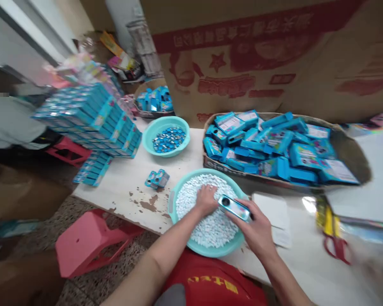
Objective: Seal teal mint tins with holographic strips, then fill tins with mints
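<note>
My left hand (207, 199) rests in a turquoise basin, its fingers slightly apart and the tips sunk among small white candy-like pellets (213, 233). The basin (217, 253) stands at the table's front edge. Over its right side, my right hand (258, 227) grips a small blue box (234, 208) between thumb and fingers. A narrow face of the box points up, with a dark round spot at its left end. Two similar small boxes (157, 178) stand on the table left of the basin.
Behind are a bowl (147, 146) of blue and silver pieces and a cut-down carton (354, 170) of blue boxes. Stacked boxes (92, 123) rise at left. White cards (271, 210) and red-handled scissors (336, 246) lie right. A pink stool (83, 246) stands below.
</note>
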Demonstrator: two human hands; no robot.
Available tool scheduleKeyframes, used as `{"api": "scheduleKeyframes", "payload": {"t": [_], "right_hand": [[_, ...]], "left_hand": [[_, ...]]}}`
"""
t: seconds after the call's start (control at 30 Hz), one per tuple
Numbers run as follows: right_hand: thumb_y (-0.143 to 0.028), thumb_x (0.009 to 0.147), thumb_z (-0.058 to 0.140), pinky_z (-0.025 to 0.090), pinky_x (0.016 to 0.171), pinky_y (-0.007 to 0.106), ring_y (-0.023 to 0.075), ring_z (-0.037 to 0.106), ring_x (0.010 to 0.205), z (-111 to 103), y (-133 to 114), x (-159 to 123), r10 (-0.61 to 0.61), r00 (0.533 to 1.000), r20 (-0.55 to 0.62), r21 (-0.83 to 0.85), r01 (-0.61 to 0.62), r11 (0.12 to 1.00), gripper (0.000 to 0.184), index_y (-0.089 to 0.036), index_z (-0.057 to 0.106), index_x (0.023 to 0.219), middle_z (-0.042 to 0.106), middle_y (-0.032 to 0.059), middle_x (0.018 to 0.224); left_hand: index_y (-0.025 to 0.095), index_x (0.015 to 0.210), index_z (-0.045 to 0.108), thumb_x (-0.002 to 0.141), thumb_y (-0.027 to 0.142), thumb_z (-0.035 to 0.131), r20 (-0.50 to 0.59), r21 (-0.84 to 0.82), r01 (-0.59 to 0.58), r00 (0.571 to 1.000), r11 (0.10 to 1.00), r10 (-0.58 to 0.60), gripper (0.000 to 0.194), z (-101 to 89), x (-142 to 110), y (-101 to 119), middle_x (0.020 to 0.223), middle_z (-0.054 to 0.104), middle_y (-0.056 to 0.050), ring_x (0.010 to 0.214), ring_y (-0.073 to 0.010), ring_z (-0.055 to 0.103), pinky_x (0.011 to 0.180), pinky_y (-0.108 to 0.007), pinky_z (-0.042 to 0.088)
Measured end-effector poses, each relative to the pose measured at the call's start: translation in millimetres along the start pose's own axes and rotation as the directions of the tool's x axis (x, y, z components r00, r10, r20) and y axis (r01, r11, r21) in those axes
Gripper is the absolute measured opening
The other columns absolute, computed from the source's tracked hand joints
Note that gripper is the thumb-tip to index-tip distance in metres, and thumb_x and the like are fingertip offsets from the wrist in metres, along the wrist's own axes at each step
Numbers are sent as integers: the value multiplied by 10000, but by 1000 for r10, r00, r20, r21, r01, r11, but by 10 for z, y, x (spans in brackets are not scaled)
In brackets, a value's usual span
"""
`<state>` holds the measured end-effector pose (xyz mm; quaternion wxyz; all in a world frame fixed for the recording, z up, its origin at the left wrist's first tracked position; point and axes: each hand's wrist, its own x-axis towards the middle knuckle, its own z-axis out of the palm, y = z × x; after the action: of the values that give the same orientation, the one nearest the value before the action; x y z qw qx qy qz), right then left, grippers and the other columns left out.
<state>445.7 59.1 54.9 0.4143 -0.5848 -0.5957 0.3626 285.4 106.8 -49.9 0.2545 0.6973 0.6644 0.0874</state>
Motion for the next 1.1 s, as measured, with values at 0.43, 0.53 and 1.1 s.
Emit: {"api": "scheduleKeyframes", "payload": {"t": [0.43, 0.53, 1.1], "right_hand": [[-656, 550, 694, 511, 618, 331, 285, 659, 801, 64, 256, 124, 169, 983, 72, -144, -158, 977, 520, -238, 689, 859, 691, 54, 902], [-634, 610, 664, 507, 617, 324, 280, 659, 824, 121, 309, 114, 120, 987, 105, -181, -100, 978, 481, -243, 674, 889, 687, 52, 912], [-453, 752, 616, 496, 698, 351, 256, 647, 824, 416, 113, 223, -218, 948, 232, -156, 258, 954, 290, -208, 622, 906, 667, 70, 863]], "left_hand": [[201, 679, 604, 667, 320, 630, -50, -698, 280, 899, 659, -436, 123, -144, -209, -53, 622, 563, -6, 633, -178, 565, 634, -301, 444], [186, 712, 554, 627, 388, 663, 132, -935, 268, 871, 232, -473, 245, -454, -304, 145, 537, 485, 41, 422, -96, 426, 440, -232, 310], [182, 826, 518, 708, 297, 597, -143, -976, -201, 882, -83, -449, 183, -839, -263, 580, 665, 609, 22, 519, -122, 579, 536, -236, 437]]}}
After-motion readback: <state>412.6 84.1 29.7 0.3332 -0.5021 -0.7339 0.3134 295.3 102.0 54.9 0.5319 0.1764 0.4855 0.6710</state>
